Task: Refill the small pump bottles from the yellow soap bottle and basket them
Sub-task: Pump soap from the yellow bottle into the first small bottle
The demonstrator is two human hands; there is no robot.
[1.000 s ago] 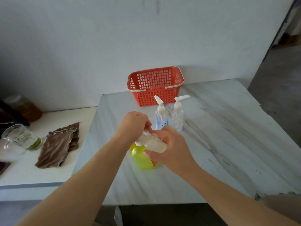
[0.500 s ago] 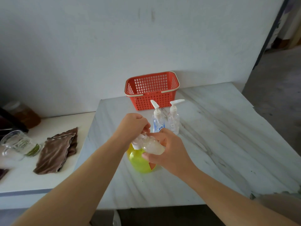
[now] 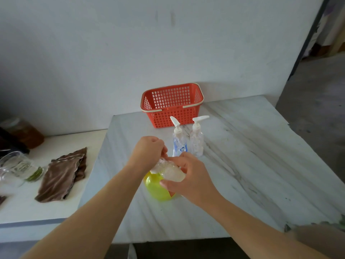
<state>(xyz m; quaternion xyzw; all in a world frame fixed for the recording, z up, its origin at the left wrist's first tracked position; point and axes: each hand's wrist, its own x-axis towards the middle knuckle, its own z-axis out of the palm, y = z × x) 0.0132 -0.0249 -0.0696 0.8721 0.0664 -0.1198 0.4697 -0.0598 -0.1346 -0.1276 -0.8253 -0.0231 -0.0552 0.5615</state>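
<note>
My right hand grips the body of a small clear pump bottle, tilted above the table. My left hand is curled round that bottle's white pump top, which is mostly hidden by the fingers. Directly below stands the yellow soap bottle, partly covered by both hands. Two more small pump bottles stand upright behind: one with a blue heart and a plain clear one. The red basket sits behind them against the wall, with nothing seen inside.
The white marble table runs out to the right and front. A lower white counter on the left holds a brown cloth, a glass jug and an amber jar. An open doorway lies at the far right.
Both hands stay on the small bottle over the yellow one, with slight twisting at its pump top. The view has shifted a little; nothing else moved.
</note>
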